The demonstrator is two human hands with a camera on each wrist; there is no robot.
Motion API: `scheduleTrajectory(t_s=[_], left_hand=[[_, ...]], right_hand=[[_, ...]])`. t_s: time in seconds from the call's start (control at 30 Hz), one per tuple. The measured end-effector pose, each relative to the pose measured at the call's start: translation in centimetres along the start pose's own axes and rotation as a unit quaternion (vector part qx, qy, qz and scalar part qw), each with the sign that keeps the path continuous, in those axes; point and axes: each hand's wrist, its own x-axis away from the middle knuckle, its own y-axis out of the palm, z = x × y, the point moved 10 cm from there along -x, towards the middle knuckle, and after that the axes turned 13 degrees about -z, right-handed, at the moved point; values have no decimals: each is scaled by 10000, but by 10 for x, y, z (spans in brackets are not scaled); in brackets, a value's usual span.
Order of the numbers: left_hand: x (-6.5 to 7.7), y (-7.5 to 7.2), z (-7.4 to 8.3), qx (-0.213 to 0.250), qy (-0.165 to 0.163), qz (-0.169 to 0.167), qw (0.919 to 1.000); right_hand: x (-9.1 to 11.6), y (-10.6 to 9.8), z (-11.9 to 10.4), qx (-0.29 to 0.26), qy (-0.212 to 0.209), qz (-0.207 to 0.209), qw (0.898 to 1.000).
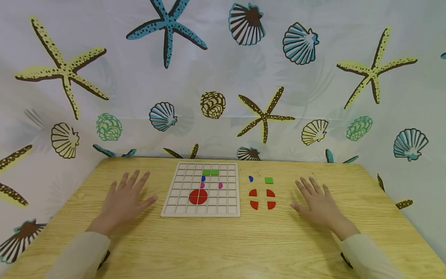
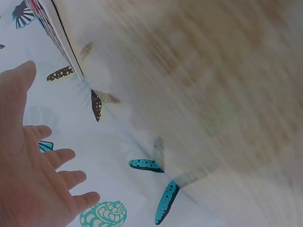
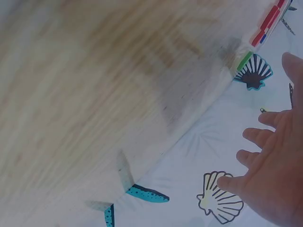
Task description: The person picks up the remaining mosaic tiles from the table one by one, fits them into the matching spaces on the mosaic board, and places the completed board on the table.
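My left hand (image 1: 123, 201) is spread with straight fingers to the left of a pale gridded board (image 1: 174, 199), holding nothing. On the right side, my right hand (image 1: 318, 203) is likewise spread and holds nothing. The board bears a red disc (image 1: 198, 196) of quarter pieces, green squares (image 1: 210, 172), a blue half-circle (image 1: 203, 178) and two magenta half-circles (image 1: 220, 186). Between the board and my right hand lie several loose red quarter pieces (image 1: 271, 205), a blue half-circle (image 1: 251, 178) and a green square (image 1: 269, 180). The left wrist view shows the left palm (image 2: 28, 179) with its fingers apart.
A wood-grain table (image 1: 223, 248) carries everything. Behind it and along both sides hangs a white cloth (image 1: 195, 77) printed with starfish and shells. Small dark marks (image 1: 257, 172) show on the table near the back edge.
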Motion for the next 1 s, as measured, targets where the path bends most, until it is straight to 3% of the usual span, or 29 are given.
scheduleTrajectory(t_s=[0.6,1.0], left_hand=[[-10,1,33,-184,414,123,9989],[-18,12,44,-214,611,83,9979]], right_hand=[[-14,0,-44,469,-556,249,9970],[-19,3,-64,624,-954,375,9928]])
